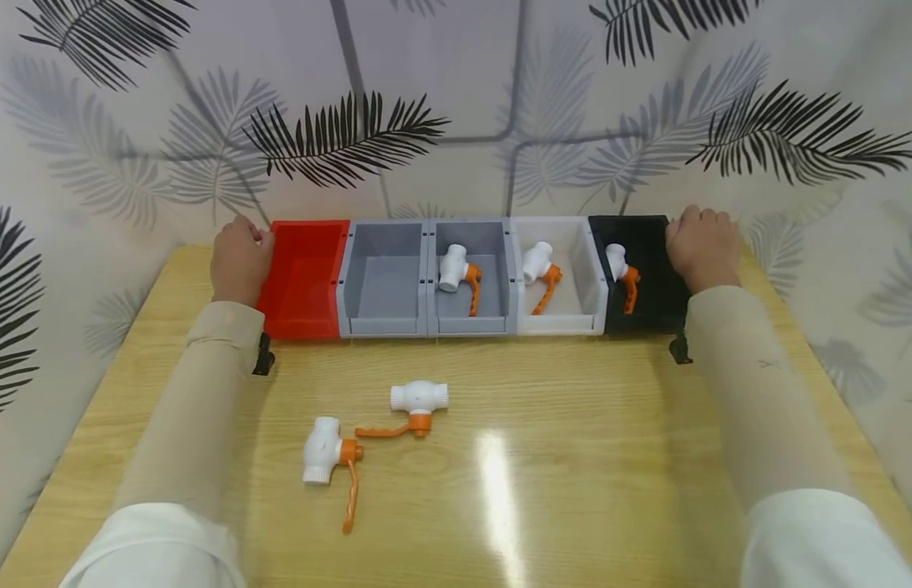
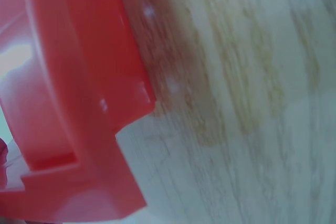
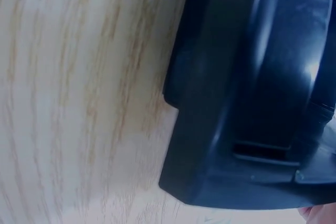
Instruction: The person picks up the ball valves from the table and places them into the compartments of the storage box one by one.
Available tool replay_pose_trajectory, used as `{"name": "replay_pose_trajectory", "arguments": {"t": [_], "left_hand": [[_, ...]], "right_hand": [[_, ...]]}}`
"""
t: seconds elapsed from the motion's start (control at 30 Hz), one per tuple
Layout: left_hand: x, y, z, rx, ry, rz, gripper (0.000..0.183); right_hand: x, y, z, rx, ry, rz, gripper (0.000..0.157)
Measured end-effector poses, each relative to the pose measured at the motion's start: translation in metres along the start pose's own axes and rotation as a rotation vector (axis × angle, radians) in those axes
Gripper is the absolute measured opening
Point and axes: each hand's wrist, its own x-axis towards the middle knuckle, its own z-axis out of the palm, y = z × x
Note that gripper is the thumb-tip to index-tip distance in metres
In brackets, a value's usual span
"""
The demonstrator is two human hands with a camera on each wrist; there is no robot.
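Your left hand (image 1: 241,260), fingers curled, grips the outer rim of the smooth red bin (image 1: 301,273); your right hand (image 1: 704,247) likewise grips the black bin (image 1: 650,324). Boxy grey bins (image 1: 385,286) and a white bin (image 1: 558,326) stand between. Ribbed white valves (image 1: 322,451) with orange levers lie on the wood-grained bench (image 1: 595,457).

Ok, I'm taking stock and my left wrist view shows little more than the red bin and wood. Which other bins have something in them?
Observer: Three: the white bin, the black bin and the gray bin next to the white one, with one valve in each.
Operator: Anything outside the bins?
Observer: Two more valves lie on the table, in front of the row.
Operator: Where's the right hand?
Observer: The right hand is at the outer edge of the black bin, fingers curled.
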Motion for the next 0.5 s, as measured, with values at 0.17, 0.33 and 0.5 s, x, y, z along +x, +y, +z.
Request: {"name": "replay_pose_trajectory", "arguments": {"t": [0.17,0.33,0.5], "left_hand": [[-0.0006,0.0017,-0.0015,0.079,-0.006,0.007,0.026],[0.0018,0.005,0.0043,0.135,0.06,0.133,0.023],[0.0035,0.0004,0.0007,0.196,0.148,0.24,0.022]], "right_hand": [[-0.0017,-0.0044,-0.0016,-0.018,-0.01,0.001,0.046],[-0.0063,-0.0015,-0.0056,-0.027,-0.018,0.039,0.05],[-0.0076,-0.0047,-0.0035,0.005,-0.002,0.042,0.052]]}}
